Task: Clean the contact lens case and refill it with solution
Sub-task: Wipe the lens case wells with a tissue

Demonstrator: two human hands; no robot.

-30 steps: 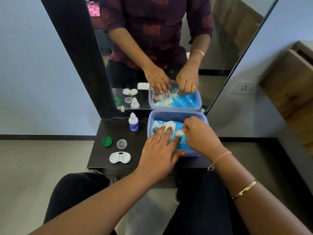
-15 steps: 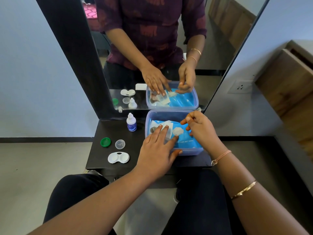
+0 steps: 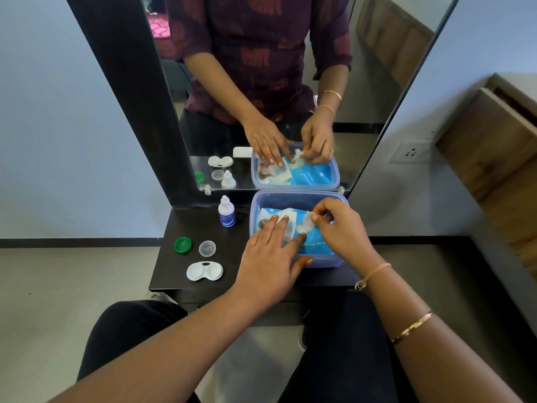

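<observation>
Right hand (image 3: 343,228) has lifted off the blue wipe pack (image 3: 315,245) since a second ago: fingers were down on the pack then, now thumb and forefinger pinch a small white wipe (image 3: 305,225) pulled up out of it. Left hand (image 3: 270,257) unchanged, fingers spread flat, pressing the pack's opened flap down inside the lilac plastic tub (image 3: 290,196).

Lens case (image 3: 205,271), white, both wells open, sits untouched on the black shelf (image 3: 174,271), front-left, well apart from the tub. Its two caps lie just behind it: green cap (image 3: 182,245) to the left, clear cap (image 3: 207,248) beside it. Solution bottle (image 3: 226,212) stands upright at the back, near the tub's left wall, cap on.

Left wrist and forearm cross the shelf's front edge between case and tub; nothing else blocks the case. Mirror (image 3: 290,82) backs the shelf, tub right up by it. Tub fills the right half of the shelf; bare surface stays around the case and along the left edge. Floor drops off on both sides; person's knees sit below the front edge.
</observation>
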